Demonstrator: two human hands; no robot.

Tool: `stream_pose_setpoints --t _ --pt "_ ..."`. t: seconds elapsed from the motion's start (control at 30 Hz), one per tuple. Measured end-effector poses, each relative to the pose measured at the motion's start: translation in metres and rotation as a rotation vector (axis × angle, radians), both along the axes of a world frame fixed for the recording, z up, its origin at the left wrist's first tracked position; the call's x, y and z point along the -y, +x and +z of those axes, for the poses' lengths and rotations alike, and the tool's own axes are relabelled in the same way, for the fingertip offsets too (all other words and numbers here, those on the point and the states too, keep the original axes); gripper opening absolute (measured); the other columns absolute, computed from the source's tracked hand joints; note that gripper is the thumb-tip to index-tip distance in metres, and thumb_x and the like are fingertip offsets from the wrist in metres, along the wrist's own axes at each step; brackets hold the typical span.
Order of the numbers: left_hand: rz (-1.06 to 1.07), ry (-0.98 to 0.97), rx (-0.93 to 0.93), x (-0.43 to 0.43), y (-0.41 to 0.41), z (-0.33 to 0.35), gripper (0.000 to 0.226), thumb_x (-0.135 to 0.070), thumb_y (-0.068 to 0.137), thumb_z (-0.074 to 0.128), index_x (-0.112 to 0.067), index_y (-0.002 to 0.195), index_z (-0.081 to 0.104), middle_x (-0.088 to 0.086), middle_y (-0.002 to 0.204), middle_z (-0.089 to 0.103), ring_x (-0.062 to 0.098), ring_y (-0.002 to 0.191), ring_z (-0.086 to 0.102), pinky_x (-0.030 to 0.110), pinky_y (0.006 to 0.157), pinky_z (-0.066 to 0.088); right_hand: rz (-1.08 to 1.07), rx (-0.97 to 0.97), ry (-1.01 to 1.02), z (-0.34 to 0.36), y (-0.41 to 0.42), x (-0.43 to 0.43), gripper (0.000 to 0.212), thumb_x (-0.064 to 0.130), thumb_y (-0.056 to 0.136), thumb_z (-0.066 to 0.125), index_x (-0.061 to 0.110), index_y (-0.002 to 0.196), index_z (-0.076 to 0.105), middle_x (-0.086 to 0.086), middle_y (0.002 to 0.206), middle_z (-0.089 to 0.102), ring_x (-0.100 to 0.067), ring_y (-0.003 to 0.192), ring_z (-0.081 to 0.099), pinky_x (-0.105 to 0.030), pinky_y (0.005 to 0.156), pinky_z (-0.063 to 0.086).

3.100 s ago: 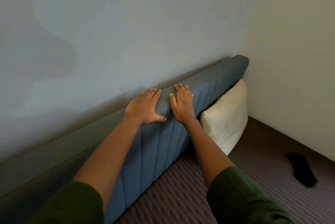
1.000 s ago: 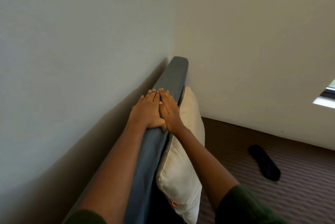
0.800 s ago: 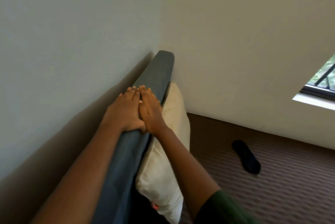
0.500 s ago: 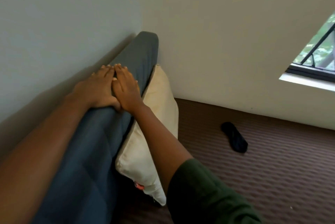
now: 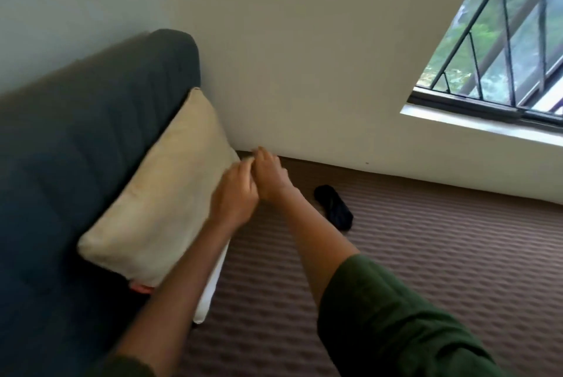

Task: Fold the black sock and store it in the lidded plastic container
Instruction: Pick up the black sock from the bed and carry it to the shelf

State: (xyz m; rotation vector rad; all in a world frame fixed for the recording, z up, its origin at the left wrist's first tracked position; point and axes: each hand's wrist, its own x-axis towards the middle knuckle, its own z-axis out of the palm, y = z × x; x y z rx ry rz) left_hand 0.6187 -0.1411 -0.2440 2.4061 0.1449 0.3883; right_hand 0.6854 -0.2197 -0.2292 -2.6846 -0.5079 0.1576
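Your hands, left (image 5: 234, 196) and right (image 5: 269, 177), are empty, fingers loosely curled; reach past the pillow (image 5: 161, 193) for the sock (image 5: 333, 207).

single head view, tilted, looking down over forearms (image 5: 320, 242), bed (image 5: 396, 270) close below

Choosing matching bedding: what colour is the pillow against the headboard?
Cream, seen in the head view: pillow.
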Motion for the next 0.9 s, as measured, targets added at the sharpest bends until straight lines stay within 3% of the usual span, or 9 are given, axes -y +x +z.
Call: stream_pose_setpoints --t 0.07,0.23,0.3,0.4,0.47,0.53,0.67,0.8,0.9 --pt "0.006 -0.077 -0.101 0.045 0.014 -0.062 0.048 -0.029 0.099 0.035 -0.01 0.143 0.038 0.013 0.149 0.04 0.029 0.138 0.038 0.039 0.114 0.032 -0.092 -0.015 -0.059 -0.031 0.004 0.056 0.057 0.018 0.095 0.043 0.014 0.147 0.021 -0.006 0.157 0.017 -0.032 0.142 0.021 -0.053 0.11 0.029" --pt "-0.087 0.126 -0.377 0.105 0.045 -0.224 0.067 -0.045 0.098 0.032 -0.01 0.152 0.015 0.008 0.161 0.013 0.02 0.15 0.009 0.038 0.122 0.004 -0.255 0.012 -0.137 -0.142 0.04 0.17 0.054 0.012 0.096 0.038 0.014 0.147 0.022 -0.009 0.156 0.021 -0.034 0.138 0.024 -0.05 0.108 0.034" --pt "-0.088 0.229 -0.417 0.111 0.044 -0.277 0.078 -0.058 0.09 0.024 -0.01 0.152 0.017 0.007 0.161 0.016 0.021 0.149 0.013 0.04 0.121 0.005 -0.334 0.002 -0.116 -0.184 0.052 0.2 0.053 0.014 0.097 0.037 0.017 0.148 0.02 -0.012 0.155 0.021 -0.035 0.137 0.024 -0.047 0.106 0.035" --pt "-0.038 0.39 -0.23 0.122 0.038 -0.338 0.083 -0.059 0.081 0.024 -0.006 0.142 0.043 0.012 0.149 0.043 0.027 0.138 0.042 0.043 0.113 0.02 -0.481 -0.05 -0.004 -0.245 0.072 0.233 0.054 0.016 0.097 0.04 0.022 0.147 0.02 -0.016 0.155 0.015 -0.041 0.139 0.019 -0.047 0.11 0.028" --pt "0.004 0.444 -0.176 0.122 0.039 -0.351 0.078 -0.056 0.083 0.027 -0.008 0.142 0.044 0.01 0.148 0.044 0.027 0.138 0.042 0.043 0.113 0.023 -0.638 -0.102 0.124 -0.277 0.084 0.246 0.054 0.016 0.096 0.044 0.025 0.145 0.024 -0.021 0.154 0.014 -0.042 0.141 0.017 -0.045 0.113 0.023" --pt "0.025 0.477 -0.147 0.121 0.04 -0.354 0.077 -0.056 0.084 0.026 -0.01 0.145 0.039 0.009 0.152 0.039 0.025 0.141 0.036 0.044 0.115 0.025 -0.769 -0.112 0.231 -0.303 0.089 0.253 0.051 0.018 0.094 0.046 0.03 0.141 0.03 -0.024 0.149 0.026 -0.04 0.139 0.021 -0.042 0.112 0.023" --pt "0.027 0.517 -0.2 0.121 0.04 -0.354 0.079 -0.058 0.086 0.017 -0.014 0.15 0.027 0.006 0.158 0.027 0.022 0.146 0.025 0.044 0.12 0.02 -0.879 -0.129 0.32 -0.31 0.096 0.247 0.043 0.031 0.094 0.046 0.038 0.135 0.037 -0.016 0.141 0.038 -0.035 0.132 0.029 -0.046 0.11 0.022" --pt "0.043 0.521 -0.175 0.118 0.04 -0.355 0.079 -0.059 0.086 0.014 -0.015 0.151 0.024 0.005 0.158 0.025 0.021 0.147 0.023 0.043 0.12 0.019 -0.963 -0.075 0.352 -0.305 0.106 0.243 0.034 0.033 0.093 0.05 0.023 0.125 0.051 -0.008 0.137 0.045 -0.026 0.132 0.031 -0.047 0.107 0.024" --pt "0.036 0.528 -0.188 0.121 0.038 -0.353 0.08 -0.059 0.086 0.012 -0.015 0.152 0.022 0.004 0.159 0.023 0.021 0.147 0.021 0.042 0.121 0.018 -1.05 0.122 0.499 -0.299 0.094 0.236 0.024 0.034 0.093 0.051 0.016 0.106 0.061 -0.007 0.118 0.059 -0.024 0.116 0.05 -0.042 0.103 0.039"
